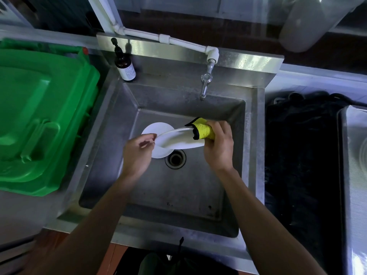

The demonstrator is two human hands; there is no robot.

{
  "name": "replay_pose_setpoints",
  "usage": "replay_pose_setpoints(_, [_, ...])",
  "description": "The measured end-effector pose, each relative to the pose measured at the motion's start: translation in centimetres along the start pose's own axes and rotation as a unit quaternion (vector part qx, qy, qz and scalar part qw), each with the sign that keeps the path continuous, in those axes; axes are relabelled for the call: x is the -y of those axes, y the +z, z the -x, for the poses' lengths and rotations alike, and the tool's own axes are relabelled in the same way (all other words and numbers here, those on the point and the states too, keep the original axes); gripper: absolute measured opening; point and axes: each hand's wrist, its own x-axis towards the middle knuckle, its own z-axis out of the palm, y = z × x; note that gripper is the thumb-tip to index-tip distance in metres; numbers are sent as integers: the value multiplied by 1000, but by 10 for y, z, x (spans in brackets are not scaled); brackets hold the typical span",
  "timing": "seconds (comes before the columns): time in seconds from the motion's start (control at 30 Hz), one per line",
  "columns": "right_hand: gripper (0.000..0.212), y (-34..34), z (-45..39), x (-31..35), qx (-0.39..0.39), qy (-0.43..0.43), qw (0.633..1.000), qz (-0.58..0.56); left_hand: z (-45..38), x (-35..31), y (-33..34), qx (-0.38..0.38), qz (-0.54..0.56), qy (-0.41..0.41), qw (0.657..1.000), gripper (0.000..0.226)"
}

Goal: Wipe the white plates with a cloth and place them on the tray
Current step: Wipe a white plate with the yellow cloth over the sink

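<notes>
Two plates, lower plate [158,127] half hidden, tray [353,175] cropped

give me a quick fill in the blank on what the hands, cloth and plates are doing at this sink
1. The right hand rubs the held plate with a ____ cloth.
2. The left hand pinches that plate's ____.
3. A second white plate lies in the ____, beside the drain.
4. Left of the steel basin lies a big ____ plastic lid.

Missing words: yellow; rim; sink; green
</notes>
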Motion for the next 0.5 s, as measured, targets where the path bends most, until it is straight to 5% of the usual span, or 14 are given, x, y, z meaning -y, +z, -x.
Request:
replay_pose_setpoints(0.07, [39,-1,2,-3,-13,9,1000,0,4,6,0,-7,164,-178,970,24])
replay_pose_setpoints(0.17, [40,0,7,-4,-36,14,999,-15,13,4,5,79,358,-354,861,40])
replay_pose_setpoints(0.3, [47,5,15,2,-53,-13,998,-19,15,-16,19,143,434,-374,807,67])
replay_pose_setpoints(0.5, [40,7,29,1,-35,-30,999,-3,12,-38,25,89,458,-383,797,19])
